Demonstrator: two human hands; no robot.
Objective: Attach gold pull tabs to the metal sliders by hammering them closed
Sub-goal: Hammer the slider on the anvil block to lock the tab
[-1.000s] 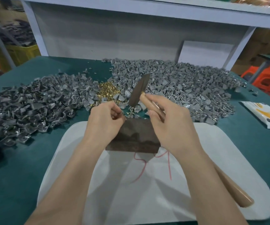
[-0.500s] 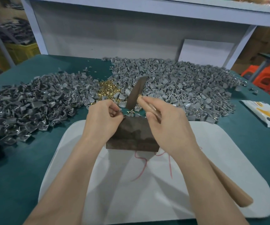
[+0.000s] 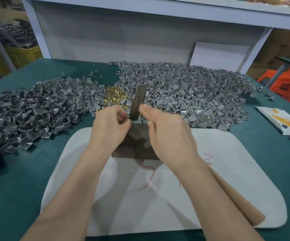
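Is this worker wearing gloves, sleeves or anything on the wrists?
No. The left hand and right hand are bare: no gloves, rings or tape that I can see. The left forearm and right forearm are bare too, down to the picture's edge; no sleeve, watch or bracelet shows.

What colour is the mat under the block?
White with red scribbles; the mat shows best in the head view.

A small factory workshop: heaps of grey metal sliders (image 3: 175,87) cover the green worktable (image 3: 18,180), with a yellow parts crate (image 3: 22,54) beyond its left edge.
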